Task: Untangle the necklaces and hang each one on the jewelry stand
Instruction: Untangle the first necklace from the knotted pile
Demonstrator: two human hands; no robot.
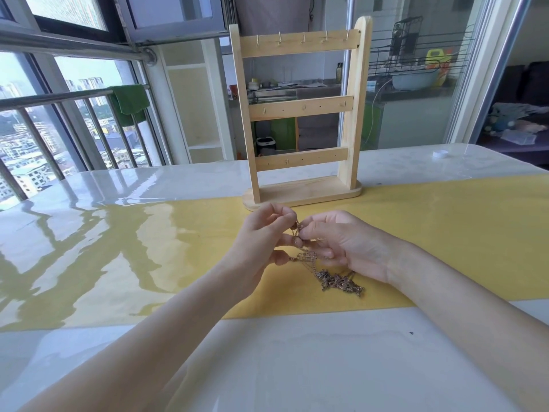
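Note:
A tangled bunch of gold-toned necklaces [338, 282] lies on the yellow strip of the table, with chains running up between my hands. My left hand [264, 233] pinches a chain near the top of the tangle. My right hand [341, 245] pinches the chain right beside it, fingertips almost touching the left ones. Just behind my hands stands the wooden jewelry stand [303, 114], upright, with three crossbars carrying small hooks. No necklace hangs on any hook.
The white glossy table [267, 367] carries a yellow runner [445, 233] across its middle. A small white cap [440, 154] sits at the far right. A window railing with a green towel [130, 102] is to the left.

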